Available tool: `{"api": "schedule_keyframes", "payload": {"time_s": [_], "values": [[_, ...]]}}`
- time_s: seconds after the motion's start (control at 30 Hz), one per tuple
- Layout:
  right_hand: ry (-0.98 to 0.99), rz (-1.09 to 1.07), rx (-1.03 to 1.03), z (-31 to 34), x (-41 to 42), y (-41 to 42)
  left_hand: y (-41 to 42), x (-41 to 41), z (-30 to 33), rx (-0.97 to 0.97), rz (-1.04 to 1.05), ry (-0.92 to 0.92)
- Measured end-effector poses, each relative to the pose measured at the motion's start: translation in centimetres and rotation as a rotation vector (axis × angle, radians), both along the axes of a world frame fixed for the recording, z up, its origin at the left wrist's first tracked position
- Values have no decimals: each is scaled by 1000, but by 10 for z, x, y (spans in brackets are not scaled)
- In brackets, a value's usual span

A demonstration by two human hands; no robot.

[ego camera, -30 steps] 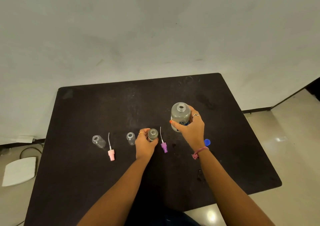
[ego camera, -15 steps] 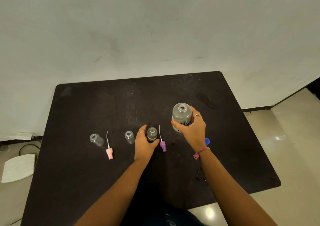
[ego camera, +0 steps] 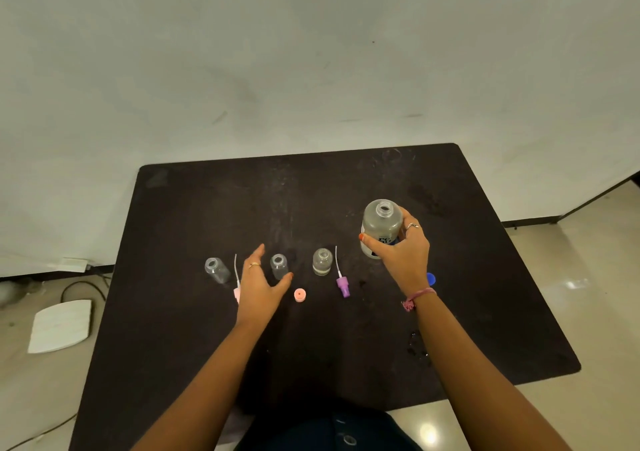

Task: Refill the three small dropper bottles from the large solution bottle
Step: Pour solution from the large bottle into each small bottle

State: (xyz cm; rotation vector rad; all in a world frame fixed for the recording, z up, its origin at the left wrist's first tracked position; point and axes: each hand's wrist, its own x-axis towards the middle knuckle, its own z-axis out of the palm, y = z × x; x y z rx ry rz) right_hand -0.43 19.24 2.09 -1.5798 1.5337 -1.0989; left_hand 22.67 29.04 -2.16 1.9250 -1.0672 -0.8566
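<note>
One small bottle (ego camera: 322, 262) now stands alone with liquid in it; my left hand (ego camera: 260, 286) has let go and moved, fingers spread, to the middle bottle (ego camera: 279, 266), so that one looks next. My right hand (ego camera: 398, 249) still grips the big bottle (ego camera: 381, 227) upright. Loose caps (ego camera: 300, 295) and droppers (ego camera: 341, 282) crowd the surface (ego camera: 207, 346) between the bottles.

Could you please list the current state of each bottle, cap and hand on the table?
Large solution bottle: uncapped, upright, gripped by right hand.
Right dropper bottle: open, upright, holds liquid.
Middle dropper bottle: open, looks empty.
Left dropper bottle: open, looks empty.
Purple dropper cap: off, lying flat.
Pink cap: off.
Left hand: open, beside the middle bottle.
</note>
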Motion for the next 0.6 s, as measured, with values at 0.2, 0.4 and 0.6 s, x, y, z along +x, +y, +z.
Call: {"api": "schedule_keyframes", "payload": {"time_s": [0.2,0.4,0.6], "values": [[7,-6,-12,4,4,2,-11,2,-12,97,36,107],[-7,-17,-20,11,8,5,-17,2,-12,151,6,50],[-1,-5,-32,19,9,4,-17,7,-5,90,68,52]]}}
